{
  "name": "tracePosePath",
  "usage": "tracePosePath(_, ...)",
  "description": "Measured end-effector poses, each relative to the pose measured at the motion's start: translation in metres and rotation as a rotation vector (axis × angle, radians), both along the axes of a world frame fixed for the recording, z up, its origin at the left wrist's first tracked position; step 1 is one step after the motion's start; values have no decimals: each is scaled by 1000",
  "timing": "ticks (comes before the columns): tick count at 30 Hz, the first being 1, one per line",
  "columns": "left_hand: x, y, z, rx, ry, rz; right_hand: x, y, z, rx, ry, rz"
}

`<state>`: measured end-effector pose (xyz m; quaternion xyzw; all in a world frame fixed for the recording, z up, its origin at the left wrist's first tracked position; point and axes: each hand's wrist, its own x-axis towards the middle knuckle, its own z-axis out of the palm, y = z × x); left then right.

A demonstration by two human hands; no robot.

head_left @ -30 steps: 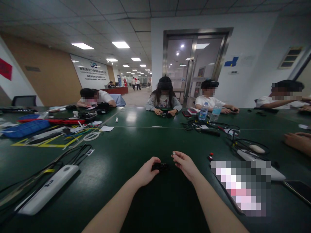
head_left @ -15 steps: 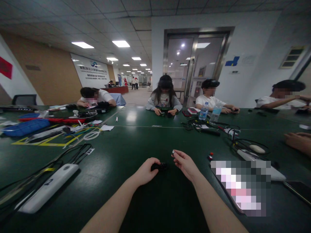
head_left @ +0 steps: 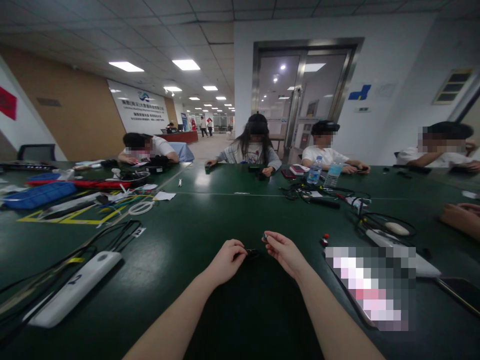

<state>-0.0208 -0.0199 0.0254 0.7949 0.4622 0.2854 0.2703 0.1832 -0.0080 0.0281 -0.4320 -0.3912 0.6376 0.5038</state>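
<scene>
Head view. Left hand above the green tabletop, fingers curled, tips at the left end of a small black object that lies on the table between the two hands. Thumb and index finger are close together there; cannot tell whether they are clamped on the object or only touching it (its outline is dark against the dark surface).

Right hand is raised just to the right of the black object and apart from it. Thumb and fingertips are pinched together on a small part, light and dark in tone, held clear of the table; too small to identify.

Surroundings: a small red-and-black item to the right of the right hand, just beyond a slab-like device whose upper face is pixelated. Left of the left hand, well apart, a white power strip marked "2", dark cables running from its far end. Farther off, a blue tray at left and two plastic bottles standing at right, near tangled black cables. Across the table sits a person in a grey-sleeved top, both hands at the table; at the right edge, part of a co-worker's hand is visible
</scene>
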Motion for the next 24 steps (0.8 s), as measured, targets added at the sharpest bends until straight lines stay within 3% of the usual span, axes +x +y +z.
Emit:
tracePosePath(7,9,0,1,-88,-125,53,-4,-4,2,10,-62,-8)
tracePosePath(15,12,4,-9,-169,-223,-34,-7,-4,2,12,-104,-2)
tracePosePath(24,11,5,-10,-206,-272,-27,-6,-3,0,12,-40,-16)
